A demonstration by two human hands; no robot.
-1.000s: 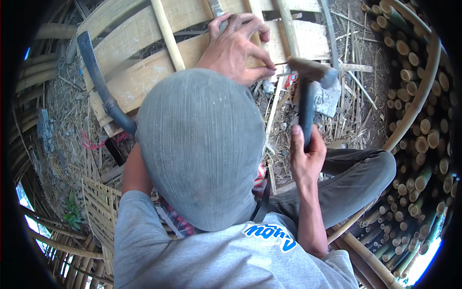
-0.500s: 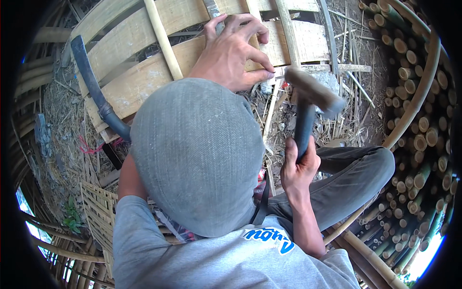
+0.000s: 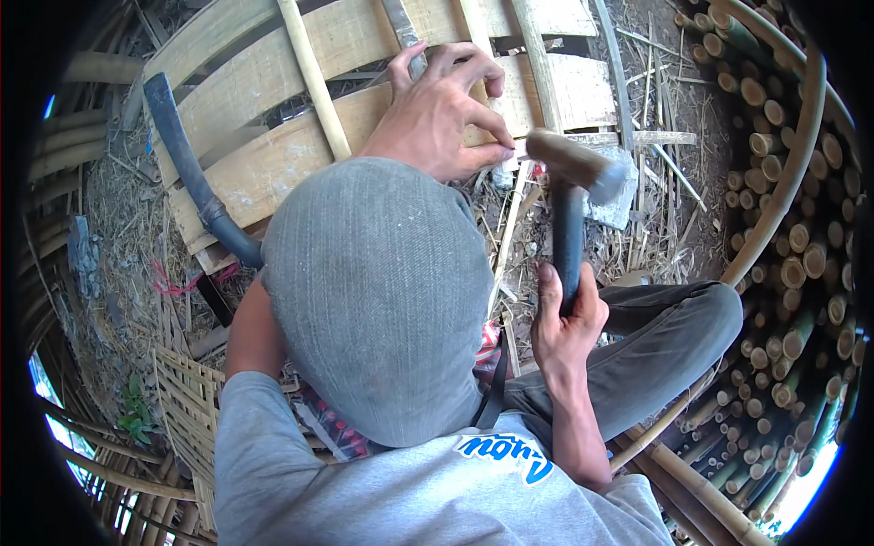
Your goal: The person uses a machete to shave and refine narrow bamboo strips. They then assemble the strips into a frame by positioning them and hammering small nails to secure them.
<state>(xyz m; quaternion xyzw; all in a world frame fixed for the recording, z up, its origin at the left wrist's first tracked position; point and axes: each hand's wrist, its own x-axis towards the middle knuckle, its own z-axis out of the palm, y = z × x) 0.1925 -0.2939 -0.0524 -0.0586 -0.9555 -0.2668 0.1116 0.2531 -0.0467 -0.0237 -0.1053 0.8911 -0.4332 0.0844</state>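
Fingers (image 3: 557, 300) of the right hand (image 3: 566, 328) wrap fully around the dark handle of a hammer (image 3: 569, 196), whose head is raised and tilted just right of the left hand (image 3: 442, 114). That left hand is spread over a pale bamboo slat panel (image 3: 273, 168), with thumb and forefinger pinched together at the panel's lower edge; whatever they pinch is too small to make out. Its upper fingers touch a thin grey blade-like strip (image 3: 405, 32) lying across the slats. A grey cap (image 3: 378, 291) fills the middle of the view and hides the left forearm. To the left of the panel, a curved dark hose (image 3: 187, 168) runs along the ground. Bamboo splinters and scraps litter the dirt under the hammer. Stacked bamboo poles (image 3: 783, 237), seen end-on, line the right side, beside the bent knee in grey trousers (image 3: 674, 337).
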